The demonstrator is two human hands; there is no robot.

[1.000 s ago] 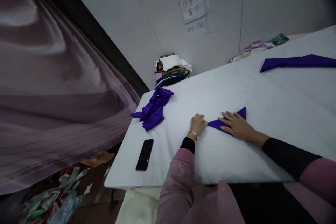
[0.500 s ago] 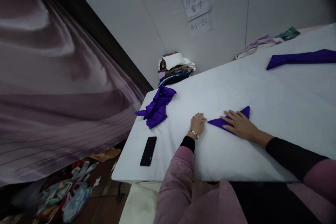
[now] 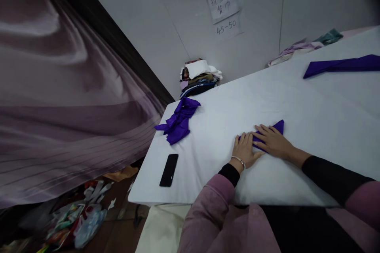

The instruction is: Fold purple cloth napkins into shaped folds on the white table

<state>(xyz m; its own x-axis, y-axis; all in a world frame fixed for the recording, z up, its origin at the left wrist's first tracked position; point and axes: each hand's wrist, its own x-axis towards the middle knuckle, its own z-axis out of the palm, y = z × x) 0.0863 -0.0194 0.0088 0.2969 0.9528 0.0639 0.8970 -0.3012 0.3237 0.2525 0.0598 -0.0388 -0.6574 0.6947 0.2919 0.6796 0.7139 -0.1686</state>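
Observation:
A purple cloth napkin [image 3: 278,126], folded into a narrow triangle, lies on the white-covered table [image 3: 231,106] under both my hands. My left hand [image 3: 246,149] rests flat over its left end, fingers stretched out and thumb apart. Spread across the napkin's middle is my right hand [image 3: 271,140], palm down, its fingertips close to those of the left. The napkin's far right tip sticks out past the right hand; much of the rest is covered by my fingers.
A crumpled purple cloth [image 3: 179,120] and a black phone [image 3: 169,170] lie on the table's left side. Another folded purple cloth [image 3: 341,66] lies at the far right. Stacked fabrics [image 3: 198,77] stand by the wall. A handwritten sign [image 3: 225,0] hangs above.
My left hand has moved right, from the table beside the napkin's left tip onto the napkin itself. The right hand stays in place on it.

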